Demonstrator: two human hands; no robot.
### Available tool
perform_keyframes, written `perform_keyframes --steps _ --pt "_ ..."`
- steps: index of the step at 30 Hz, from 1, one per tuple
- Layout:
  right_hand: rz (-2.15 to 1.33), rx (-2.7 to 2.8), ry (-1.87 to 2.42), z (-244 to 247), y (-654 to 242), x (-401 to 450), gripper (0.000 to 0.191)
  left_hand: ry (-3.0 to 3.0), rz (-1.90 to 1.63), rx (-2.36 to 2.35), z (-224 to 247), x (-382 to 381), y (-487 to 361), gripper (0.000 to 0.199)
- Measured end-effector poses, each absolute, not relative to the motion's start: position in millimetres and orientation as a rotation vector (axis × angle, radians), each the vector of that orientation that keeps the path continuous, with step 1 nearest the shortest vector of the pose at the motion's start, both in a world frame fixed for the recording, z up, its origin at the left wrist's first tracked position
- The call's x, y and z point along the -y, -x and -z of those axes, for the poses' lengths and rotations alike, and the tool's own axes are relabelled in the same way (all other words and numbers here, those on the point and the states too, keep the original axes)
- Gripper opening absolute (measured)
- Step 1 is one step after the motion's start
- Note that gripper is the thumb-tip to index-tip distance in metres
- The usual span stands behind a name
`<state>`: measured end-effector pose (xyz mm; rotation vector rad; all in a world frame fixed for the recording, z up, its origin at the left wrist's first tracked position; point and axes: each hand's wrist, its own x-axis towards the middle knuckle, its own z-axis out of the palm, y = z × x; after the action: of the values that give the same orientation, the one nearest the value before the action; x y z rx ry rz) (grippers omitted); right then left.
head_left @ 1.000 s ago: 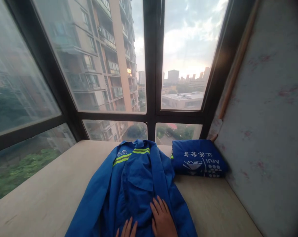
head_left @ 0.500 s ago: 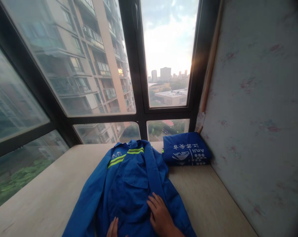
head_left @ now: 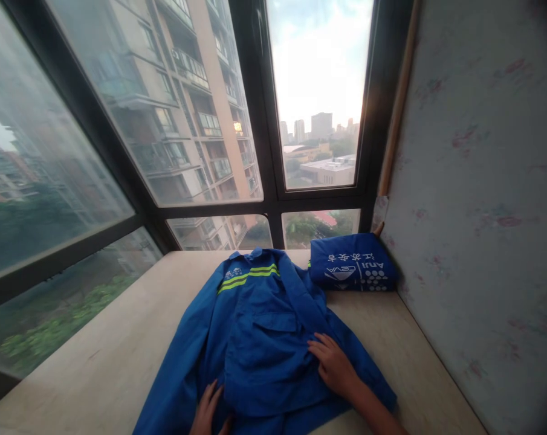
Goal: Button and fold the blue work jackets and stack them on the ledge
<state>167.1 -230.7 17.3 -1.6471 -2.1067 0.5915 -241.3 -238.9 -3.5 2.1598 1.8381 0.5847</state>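
A blue work jacket (head_left: 264,356) with yellow-green stripes lies spread on the pale ledge, collar toward the window and sleeves out to both sides. Its front has a flap pocket. My right hand (head_left: 335,365) rests on the jacket's right side, fingers stretched over the cloth beside the pocket. Low in the view, my left hand (head_left: 207,411) touches the left part of the jacket near the sleeve, its fingers extended and partly cut off by the bottom edge. Neither hand visibly grips the fabric.
A folded blue garment (head_left: 352,263) with white lettering sits at the back right, close to the flowered wall (head_left: 477,241). Dark window frames (head_left: 210,210) border the ledge (head_left: 119,338) at the back and left.
The view has swung slightly left. My right hand has moved outward to the right, and the jacket's lower front now lies wider, with its hem showing. More of my left hand is visible.
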Motion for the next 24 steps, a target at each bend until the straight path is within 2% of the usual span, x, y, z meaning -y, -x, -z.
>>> perform_keyframes --steps 2,5,7,9,13,14,17,19,24 --pt "-0.548 2.068 1.7 -16.7 -175.5 233.8 0.06 -2.18 -0.519 -1.814 6.6 246.5 259.2 0.054" --pt "-0.468 2.005 1.79 -18.1 -172.3 237.6 0.055 -2.249 -0.378 -1.844 9.4 257.2 280.6 0.072" --pt "-0.434 1.972 1.816 -21.4 -156.2 242.5 0.051 -2.268 -0.284 -1.922 8.9 261.4 281.3 0.076" --pt "-0.471 2.028 1.703 -24.8 -131.5 250.3 0.048 -2.316 -0.241 -1.981 9.0 263.2 267.5 0.07" --pt "-0.699 2.312 1.283 -21.5 -83.0 267.3 0.063 -2.585 -0.293 -1.776 25.2 269.2 216.2 0.041" --pt "-0.734 2.336 1.255 -18.0 -75.4 270.1 0.061 -2.656 -0.31 -1.715 33.0 272.4 204.9 0.037" --pt "-0.711 2.273 1.319 -7.0 -67.3 273.1 0.041 -2.854 -0.409 -1.64 57.8 282.7 188.2 0.047" --pt "-0.656 2.202 1.331 -3.6 -72.6 271.1 0.038 -3.001 -0.505 -1.583 68.1 287.0 192.1 0.052" --pt "-0.57 2.039 1.329 -11.9 -123.5 265.4 0.034 -3.291 -0.632 -1.371 55.2 285.9 222.2 0.045"
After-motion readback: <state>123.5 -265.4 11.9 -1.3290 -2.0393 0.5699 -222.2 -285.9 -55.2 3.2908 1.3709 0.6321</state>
